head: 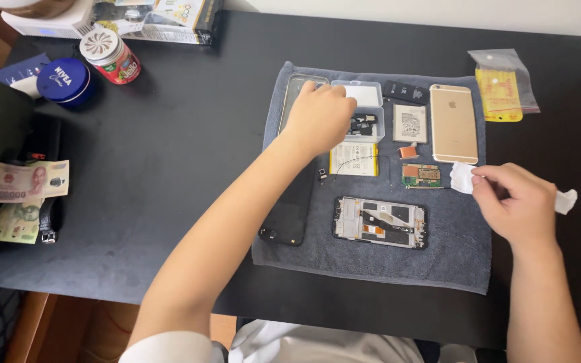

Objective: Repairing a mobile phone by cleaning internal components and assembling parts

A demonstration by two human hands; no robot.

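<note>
Grey towel [438, 262] lies spread on the black tabletop [169, 148], carrying a taken-apart phone. The left hand [317, 117] reaches across to the small clear plastic box [364, 94] at the towel's far edge, its fingers curled down at the box's left rim; whether they pinch anything I cannot tell. Small dark parts sit inside the box. The right hand [516, 202] hovers at the towel's right edge with its fingers pinched together on a white wipe [462, 178], whose other end sticks out past the palm. Below the box lies a yellowish battery [354, 159], and nearer the person the phone frame [380, 222] with its insides showing. A black screen panel [290, 215] lies partly under the left forearm. Just beside the wipe sit a green circuit board [420, 175] and a gold smartphone [453, 123], face down. Banknotes [21, 181], a blue tin [66, 82] and a red jar [110, 55] rest well apart at the left.
</note>
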